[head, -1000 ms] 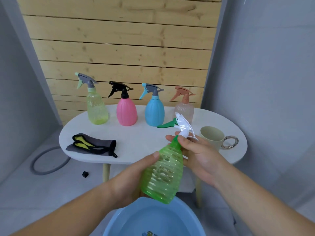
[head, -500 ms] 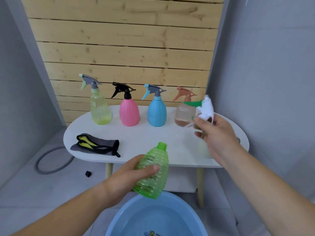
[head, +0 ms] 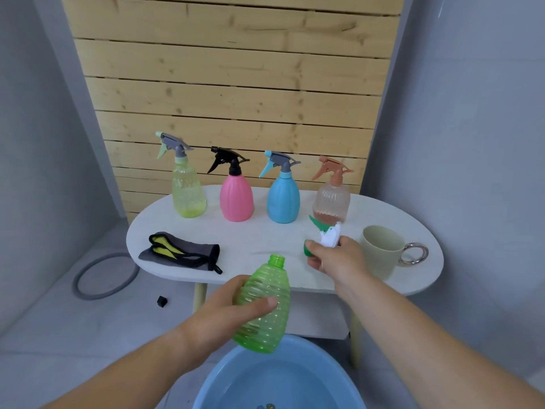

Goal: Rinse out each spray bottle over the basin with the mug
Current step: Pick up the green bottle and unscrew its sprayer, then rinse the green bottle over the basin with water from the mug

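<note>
Fingers (head: 267,303) — left hand (head: 215,315) grips bottle (head: 262,283), right hand (head: 339,261) holds sprayer (head: 328,238) | oval table (head: 265,240), plank wall (head: 236,98)

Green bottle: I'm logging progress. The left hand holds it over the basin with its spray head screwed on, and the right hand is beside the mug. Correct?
Not the spray head: the head view shows it off the green bottle, gripped in the right hand beside the mug. The left hand does hold the open-necked bottle over the basin.

A white oval table (head: 182,231) stands before a pine-plank wall (head: 236,93), grey walls (head: 472,143) either side.
</note>
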